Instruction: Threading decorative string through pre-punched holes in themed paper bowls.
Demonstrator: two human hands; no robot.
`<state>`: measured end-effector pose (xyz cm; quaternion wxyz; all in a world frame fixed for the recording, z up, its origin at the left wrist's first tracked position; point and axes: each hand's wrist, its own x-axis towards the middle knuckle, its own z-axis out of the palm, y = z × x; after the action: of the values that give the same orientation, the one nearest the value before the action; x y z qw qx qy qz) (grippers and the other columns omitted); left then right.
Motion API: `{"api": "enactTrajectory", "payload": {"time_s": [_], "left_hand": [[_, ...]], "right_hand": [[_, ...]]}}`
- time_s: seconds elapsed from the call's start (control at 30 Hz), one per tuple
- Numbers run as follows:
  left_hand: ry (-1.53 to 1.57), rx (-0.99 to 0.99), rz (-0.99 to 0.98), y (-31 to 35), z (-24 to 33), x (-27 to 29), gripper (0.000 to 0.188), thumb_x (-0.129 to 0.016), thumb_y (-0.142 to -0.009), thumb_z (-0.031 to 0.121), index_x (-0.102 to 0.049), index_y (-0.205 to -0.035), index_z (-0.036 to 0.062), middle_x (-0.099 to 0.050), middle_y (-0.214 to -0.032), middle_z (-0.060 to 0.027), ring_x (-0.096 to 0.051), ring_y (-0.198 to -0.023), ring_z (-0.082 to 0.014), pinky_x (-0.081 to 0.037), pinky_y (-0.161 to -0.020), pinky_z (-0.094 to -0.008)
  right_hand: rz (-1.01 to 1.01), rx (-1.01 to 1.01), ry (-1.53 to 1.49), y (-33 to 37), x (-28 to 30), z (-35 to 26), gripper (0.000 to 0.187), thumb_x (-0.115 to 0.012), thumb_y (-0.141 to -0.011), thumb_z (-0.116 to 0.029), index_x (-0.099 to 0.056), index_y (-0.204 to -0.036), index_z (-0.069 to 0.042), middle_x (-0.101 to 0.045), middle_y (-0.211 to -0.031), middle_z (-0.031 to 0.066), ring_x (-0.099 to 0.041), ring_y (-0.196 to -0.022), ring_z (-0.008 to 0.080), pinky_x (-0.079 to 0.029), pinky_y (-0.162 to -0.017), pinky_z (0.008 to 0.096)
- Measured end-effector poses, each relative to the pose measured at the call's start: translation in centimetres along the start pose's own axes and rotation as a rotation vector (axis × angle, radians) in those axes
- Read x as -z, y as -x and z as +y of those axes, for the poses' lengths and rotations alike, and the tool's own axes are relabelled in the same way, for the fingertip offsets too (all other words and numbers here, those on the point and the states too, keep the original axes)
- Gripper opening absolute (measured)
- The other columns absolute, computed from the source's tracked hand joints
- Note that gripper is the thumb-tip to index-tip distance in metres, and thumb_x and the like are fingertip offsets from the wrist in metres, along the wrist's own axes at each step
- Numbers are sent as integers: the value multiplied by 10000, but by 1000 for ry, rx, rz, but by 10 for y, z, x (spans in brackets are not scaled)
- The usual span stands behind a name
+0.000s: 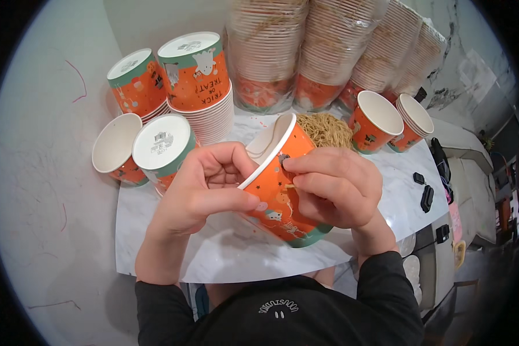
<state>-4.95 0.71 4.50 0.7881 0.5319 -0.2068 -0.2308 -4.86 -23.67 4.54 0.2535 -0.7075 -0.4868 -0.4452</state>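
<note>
My left hand (205, 187) grips the rim of an orange paper bucket (271, 193), thumb outside and fingers inside. The bucket has a white rim, a green base band and Halloween drawings, and it tilts over the table's front part. A tan cord (263, 153) curves along its white inner wall. On the outer wall, just below the rim, my right hand (337, 187) is closed in a pinch, with a short tan cord end showing by its fingers. A heap of tan cords (327, 131) lies right behind the bucket.
Upturned stacked buckets (195, 72) and an upright bucket (118, 144) stand at the left. Tall plastic-wrapped bucket stacks (265, 57) line the back. More upright buckets (378, 121) stand at the right, near small black clips (427, 198) on the marbled table (225, 259).
</note>
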Motion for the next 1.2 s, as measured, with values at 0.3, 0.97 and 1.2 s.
{"api": "enactTrajectory", "payload": {"time_s": [0.3, 0.97, 1.2], "left_hand": [[12, 82, 54, -13, -1, -11, 443, -722, -900, 7, -586, -1316, -53, -717, -1055, -86, -706, -898, -109, -569, -789, -227], [-139, 62, 98, -13, -5, -18, 419, -666, -945, -3, -580, -1349, -73, -704, -1090, -66, -667, -923, -83, -564, -822, -234], [5, 120, 103, -27, -20, 2, 288, -647, -958, -9, -651, -1238, -75, -735, -1096, -112, -703, -986, -112, -565, -873, -238]], "right_hand": [[4, -133, 74, 0, 2, 2, 255, -783, -704, -5, -691, -940, -34, -705, -932, 91, -704, -735, 221, -574, -589, 299], [-270, -184, 33, 1, 5, 7, 258, -780, -693, 5, -698, -937, -20, -701, -939, 108, -707, -766, 250, -576, -615, 324], [-299, -206, 22, 0, 4, 5, 270, -786, -710, 0, -707, -968, -7, -702, -944, 111, -714, -796, 258, -586, -651, 329]]}}
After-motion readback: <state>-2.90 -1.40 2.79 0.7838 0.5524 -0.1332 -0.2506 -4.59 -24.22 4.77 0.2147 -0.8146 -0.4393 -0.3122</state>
